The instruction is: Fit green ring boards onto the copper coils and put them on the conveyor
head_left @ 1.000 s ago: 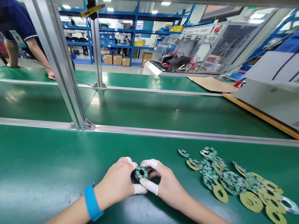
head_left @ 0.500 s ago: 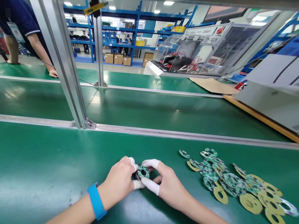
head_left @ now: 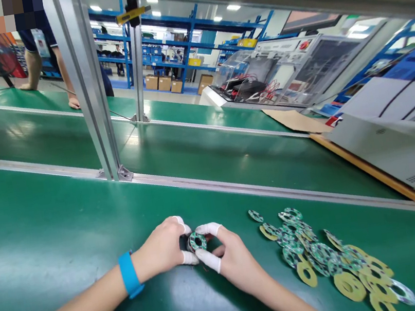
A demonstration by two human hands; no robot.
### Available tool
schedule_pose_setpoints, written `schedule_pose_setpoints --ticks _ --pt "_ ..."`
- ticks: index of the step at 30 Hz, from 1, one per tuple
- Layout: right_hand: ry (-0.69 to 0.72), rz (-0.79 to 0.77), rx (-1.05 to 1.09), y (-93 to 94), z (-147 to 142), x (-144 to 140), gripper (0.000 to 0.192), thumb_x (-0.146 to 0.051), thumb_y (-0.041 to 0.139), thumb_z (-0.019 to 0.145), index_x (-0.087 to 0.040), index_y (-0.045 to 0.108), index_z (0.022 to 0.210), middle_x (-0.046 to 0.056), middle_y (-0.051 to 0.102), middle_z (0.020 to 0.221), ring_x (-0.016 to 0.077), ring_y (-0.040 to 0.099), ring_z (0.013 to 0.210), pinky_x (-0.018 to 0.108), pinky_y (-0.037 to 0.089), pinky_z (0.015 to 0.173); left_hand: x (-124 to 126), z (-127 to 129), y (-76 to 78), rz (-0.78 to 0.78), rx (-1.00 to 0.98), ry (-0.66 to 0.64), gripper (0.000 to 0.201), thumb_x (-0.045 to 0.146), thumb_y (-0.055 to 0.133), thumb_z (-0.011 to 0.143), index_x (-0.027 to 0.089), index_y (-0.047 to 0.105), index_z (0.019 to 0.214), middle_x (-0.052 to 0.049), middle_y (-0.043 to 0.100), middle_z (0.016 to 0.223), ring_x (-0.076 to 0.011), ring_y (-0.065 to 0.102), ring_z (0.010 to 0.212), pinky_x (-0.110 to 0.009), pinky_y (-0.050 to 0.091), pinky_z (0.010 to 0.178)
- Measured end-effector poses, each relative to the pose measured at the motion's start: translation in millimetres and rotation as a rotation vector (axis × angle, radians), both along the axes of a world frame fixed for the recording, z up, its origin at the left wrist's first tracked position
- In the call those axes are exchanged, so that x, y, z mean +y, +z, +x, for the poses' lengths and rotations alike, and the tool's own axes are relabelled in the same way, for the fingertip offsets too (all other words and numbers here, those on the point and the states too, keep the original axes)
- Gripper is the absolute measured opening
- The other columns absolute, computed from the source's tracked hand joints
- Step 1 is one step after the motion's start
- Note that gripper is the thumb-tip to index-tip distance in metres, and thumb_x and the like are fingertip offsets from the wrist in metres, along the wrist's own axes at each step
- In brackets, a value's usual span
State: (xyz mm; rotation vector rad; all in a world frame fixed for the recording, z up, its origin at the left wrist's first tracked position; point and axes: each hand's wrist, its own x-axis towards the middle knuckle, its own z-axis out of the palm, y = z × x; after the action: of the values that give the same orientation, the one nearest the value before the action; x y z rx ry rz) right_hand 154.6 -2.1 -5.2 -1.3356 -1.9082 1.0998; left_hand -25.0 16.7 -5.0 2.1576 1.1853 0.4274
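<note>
1 ring board (head_left: pixel 196 241), 2 hands.

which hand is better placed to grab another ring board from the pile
Right. The right hand lies on the pile's side, with bare green mat between them. The left hand sits on the far side of the round part both hands pinch.

Green belt (head_left: pixel 46 226); blue wristband (head_left: pixel 129 274); green and yellow rings (head_left: pixel 324 255).
</note>
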Motion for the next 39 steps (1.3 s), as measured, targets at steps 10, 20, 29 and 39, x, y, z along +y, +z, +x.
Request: schedule_pose_setpoints --ticks 10,20,29,39 --pt "-0.014 0.048 -0.04 0.2 -1.6 -5.6 0.029 -0.015 0.056 0.071 -0.018 0.06 0.1 0.007 0.059 0.096 0.0162 0.06 0.074 0.024 0.055 0.054 4.7 -8.4 8.2 -0.23 -0.227 0.0 0.033 0.022 0.072 0.06 0.016 0.063 0.09 0.0 0.055 0.083 -0.0144 0.05 0.072 -0.023 0.041 0.064" --pt "0.019 0.134 -0.001 -4.9 -1.8 -6.3 0.033 -0.017 0.061 0.071 -0.02 0.062 0.104 0.008 0.061 0.101 0.0184 0.06 0.081 0.025 0.054 0.058 -14.3 15.5 -3.0 -0.017 0.092 0.093 0.013 0.029 0.064 0.075 0.016 0.065 0.078 -0.005 0.057 0.083 -0.0204 0.05 0.082 -0.029 0.041 0.074" --pt "0.047 0.161 0.008 -3.5 -0.6 -0.7 0.026 -0.017 0.064 0.072 -0.022 0.067 0.097 0.006 0.063 0.092 0.0171 0.059 0.076 0.026 0.051 0.061 1.5 -3.0 4.9 -0.242 -0.189 0.006 0.016 0.024 0.067 0.063 0.015 0.066 0.077 -0.001 0.058 0.077 -0.0167 0.05 0.074 -0.025 0.041 0.067" --pt "0.076 0.156 0.031 -3.2 1.3 -0.8 0.028 -0.013 0.064 0.072 -0.022 0.066 0.098 0.004 0.063 0.09 0.0157 0.058 0.075 0.025 0.049 0.062 19.5 0.1 4.1 -0.829 -0.531 0.266 0.015 0.025 0.06 0.06 0.011 0.064 0.062 -0.002 0.061 0.055 -0.0107 0.053 0.052 -0.023 0.042 0.056"
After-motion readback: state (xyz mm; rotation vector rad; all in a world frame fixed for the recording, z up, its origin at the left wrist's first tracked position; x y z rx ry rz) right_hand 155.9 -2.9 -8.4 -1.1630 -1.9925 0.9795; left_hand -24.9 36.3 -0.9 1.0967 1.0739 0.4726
